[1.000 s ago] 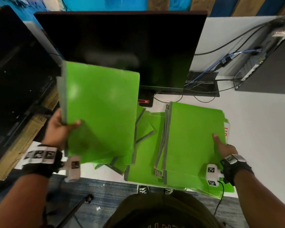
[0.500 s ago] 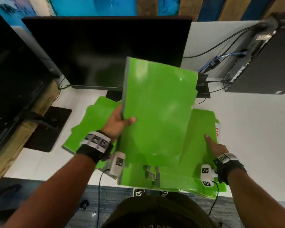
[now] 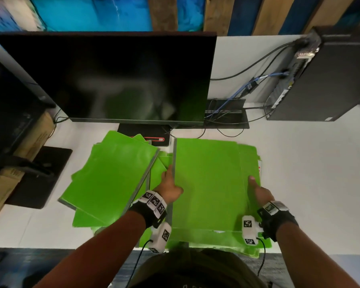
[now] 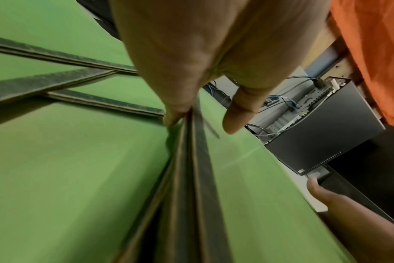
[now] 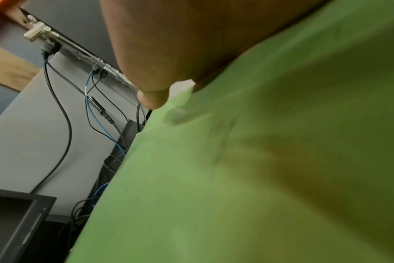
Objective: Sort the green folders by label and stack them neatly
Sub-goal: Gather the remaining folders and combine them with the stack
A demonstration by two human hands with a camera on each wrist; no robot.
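A green folder (image 3: 208, 183) with a grey spine lies flat on top of the right stack (image 3: 249, 159) of green folders. My left hand (image 3: 170, 186) pinches it at the spine, thumb on the cover and fingers along the edge; in the left wrist view the hand (image 4: 205, 121) sits at the grey spine (image 4: 198, 160). My right hand (image 3: 258, 192) rests on the stack's right side with a straight finger pressing the lower covers (image 5: 236, 178). A loose pile of green folders (image 3: 112, 173) lies askew to the left.
A black monitor (image 3: 123, 80) stands just behind the folders, its base (image 3: 146, 136) partly under the left pile. A computer tower (image 3: 324, 80) with cables (image 3: 237, 96) is at the back right. Another screen (image 3: 8, 111) and a cardboard box (image 3: 29, 142) are at the left. The white table (image 3: 310, 183) is bare to the right.
My left hand carried the green folder from the left, across the table, and laid it down flat on the right stack. The right hand stayed on that stack.
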